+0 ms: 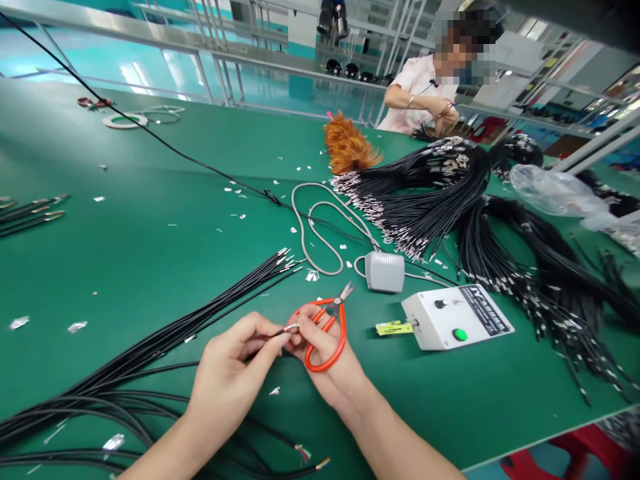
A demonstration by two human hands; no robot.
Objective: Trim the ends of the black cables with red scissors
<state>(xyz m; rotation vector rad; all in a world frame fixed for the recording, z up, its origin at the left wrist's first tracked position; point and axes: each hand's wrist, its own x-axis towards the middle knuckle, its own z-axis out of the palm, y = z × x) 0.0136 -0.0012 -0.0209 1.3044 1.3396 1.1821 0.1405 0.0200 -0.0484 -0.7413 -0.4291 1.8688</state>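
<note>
My left hand (240,363) pinches a black cable (277,333) close to its stripped end, where a short silvery and white tip shows. Around the handles of red-handled scissors (327,340) my right hand (320,333) is closed, the blades pointing up and away from the cable. Its thumb and fingertips also meet at the cable's tip. To the left lies a bundle of black cables (200,317) with stripped silvery ends. Below my hands, more cable ends (303,453) show coloured inner wires.
A white control box (457,317) with a green button and a grey power adapter (385,272) sit right. Large cable bundles (415,193) and an orange feathery duster (350,143) lie beyond. Foil scraps (77,327) litter the green table. Across it, a person (425,93) works.
</note>
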